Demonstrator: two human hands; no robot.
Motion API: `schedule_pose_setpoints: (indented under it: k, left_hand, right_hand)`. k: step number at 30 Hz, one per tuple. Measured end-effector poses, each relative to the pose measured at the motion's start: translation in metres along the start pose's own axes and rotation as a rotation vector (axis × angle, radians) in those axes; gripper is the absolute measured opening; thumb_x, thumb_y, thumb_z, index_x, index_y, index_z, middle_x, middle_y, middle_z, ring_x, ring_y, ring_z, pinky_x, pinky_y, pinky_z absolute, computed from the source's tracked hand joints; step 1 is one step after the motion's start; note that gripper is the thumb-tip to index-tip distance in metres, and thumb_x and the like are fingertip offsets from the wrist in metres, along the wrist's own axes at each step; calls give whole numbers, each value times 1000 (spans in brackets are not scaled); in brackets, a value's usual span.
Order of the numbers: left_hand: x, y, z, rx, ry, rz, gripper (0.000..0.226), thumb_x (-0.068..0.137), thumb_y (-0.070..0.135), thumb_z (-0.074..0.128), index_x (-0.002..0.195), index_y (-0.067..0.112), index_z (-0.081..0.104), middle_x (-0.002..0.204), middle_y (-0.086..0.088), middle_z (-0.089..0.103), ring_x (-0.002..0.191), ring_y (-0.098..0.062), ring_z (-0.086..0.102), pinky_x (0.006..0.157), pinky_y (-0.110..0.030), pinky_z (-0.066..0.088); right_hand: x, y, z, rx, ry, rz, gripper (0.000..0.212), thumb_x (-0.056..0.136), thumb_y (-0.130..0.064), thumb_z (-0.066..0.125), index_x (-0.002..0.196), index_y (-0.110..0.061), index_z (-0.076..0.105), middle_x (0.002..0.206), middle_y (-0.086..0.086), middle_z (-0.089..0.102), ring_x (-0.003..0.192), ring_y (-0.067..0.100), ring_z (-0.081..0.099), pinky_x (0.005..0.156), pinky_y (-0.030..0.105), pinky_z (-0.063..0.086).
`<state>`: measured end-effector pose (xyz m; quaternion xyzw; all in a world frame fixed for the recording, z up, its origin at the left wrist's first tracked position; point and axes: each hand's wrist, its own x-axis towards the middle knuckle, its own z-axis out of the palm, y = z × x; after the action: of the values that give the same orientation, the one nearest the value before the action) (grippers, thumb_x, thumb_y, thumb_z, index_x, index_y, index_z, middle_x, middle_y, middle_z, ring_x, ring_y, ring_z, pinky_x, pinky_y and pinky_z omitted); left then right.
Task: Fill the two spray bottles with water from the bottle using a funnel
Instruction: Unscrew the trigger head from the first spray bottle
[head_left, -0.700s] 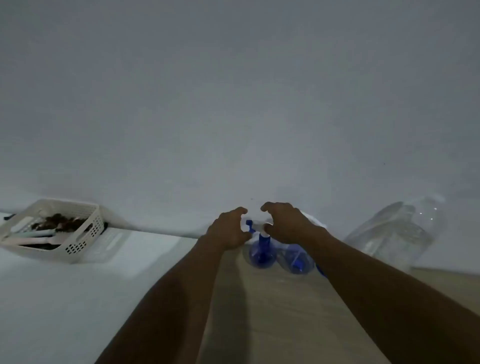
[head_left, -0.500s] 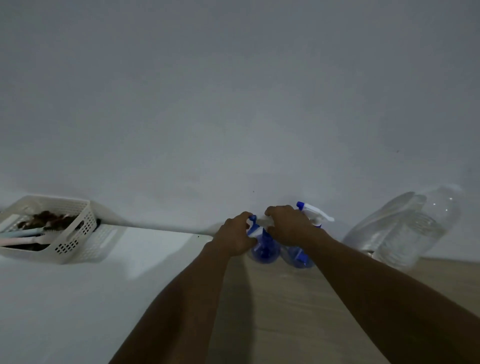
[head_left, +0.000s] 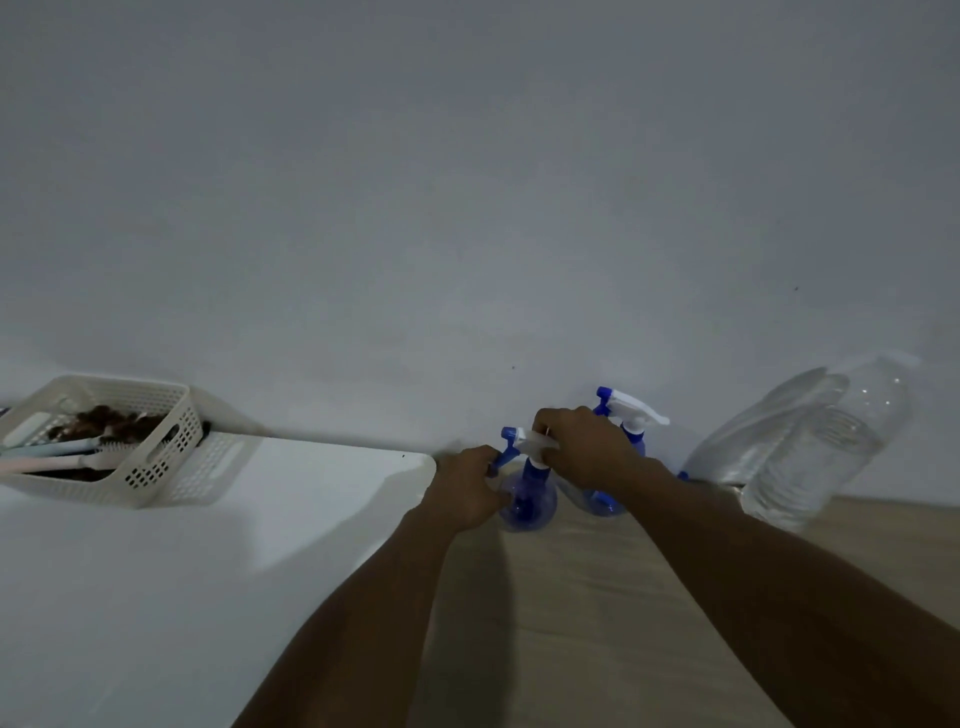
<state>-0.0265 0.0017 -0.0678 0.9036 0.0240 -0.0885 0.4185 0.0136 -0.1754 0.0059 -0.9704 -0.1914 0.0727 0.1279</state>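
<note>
1. Wall (head_left: 467, 208): plain grey, filling the upper part of the view.
2. White tabletop (head_left: 156, 597): on the left, with a rounded far corner; it adjoined the wooden tabletop (head_left: 597, 597), which carried the task's things.
3. Water bottle (head_left: 810, 447): large, clear plastic, at the wall on the far right of the wooden tabletop, well apart from both hands. It held clear liquid; the level could not be told.
4. Basket (head_left: 171, 447): white perforated plastic, on the white tabletop against the wall at far left. It contained several pale long handles and a dark brown clump, which could not be identified.
5. Nearer spray bottle (head_left: 527, 506): translucent blue body, white and blue trigger head, upright on the wooden tabletop near the wall, between the two hands.
6. Farther spray bottle (head_left: 631, 415): same type, just beside the nearer one and closer to the wall. Its body was largely hidden behind the right hand and its trigger head was free.
7. Left hand (head_left: 467, 491): fingers curled around the body of the nearer spray bottle.
8. Right hand (head_left: 584, 449): on top of the nearer spray bottle, fingers curled over its white trigger head.
</note>
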Motion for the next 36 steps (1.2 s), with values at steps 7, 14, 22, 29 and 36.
schedule_pose_setpoints:
  k: [7, 14, 22, 29, 36]
  left_hand:
    - [-61, -13, 57, -124, -4, -92, 57, 77, 21, 85, 127, 17, 59, 115, 10, 58, 109, -13, 57, 89, -26, 46]
    - [-108, 6, 102, -734, -83, -204, 31, 99, 7, 47, 82, 7, 74, 85, -13, 68, 79, -28, 64, 78, -45, 50]
    - [-121, 4, 129, -850, -151, -208, 35, 79, -6, 76, 105, 14, 66, 104, 0, 68, 99, -19, 68, 74, -38, 61]
    - [-120, -8, 140, -293, -99, -132, 73, 64, 26, 92, 129, 28, 58, 127, 8, 61, 121, -19, 55, 104, -48, 48]
    - [-121, -8, 143, -244, -80, -147, 69, 67, 30, 91, 127, 31, 56, 129, 3, 61, 119, -21, 57, 106, -49, 47]
  right_hand:
    - [-68, 3, 10, 13, -20, -15, 16, 93, -25, 62, 109, -22, 60, 99, -1, 65, 89, 17, 62, 80, 36, 54]
    - [-125, 6, 29, 73, 43, -35, 14, 94, -27, 62, 107, -22, 59, 95, -5, 62, 83, 11, 61, 78, 29, 53]
    - [-146, 10, 47, 38, 41, -53, 27, 91, -38, 62, 110, -20, 55, 104, -1, 57, 89, 16, 56, 78, 31, 49]
    - [-151, 7, 62, -78, 70, 7, 35, 95, -43, 57, 117, -19, 44, 101, 3, 61, 86, 19, 60, 77, 37, 55]
    - [-150, 10, 59, 120, -31, -71, 34, 89, -16, 66, 114, -19, 43, 110, 5, 57, 93, 17, 53, 77, 28, 46]
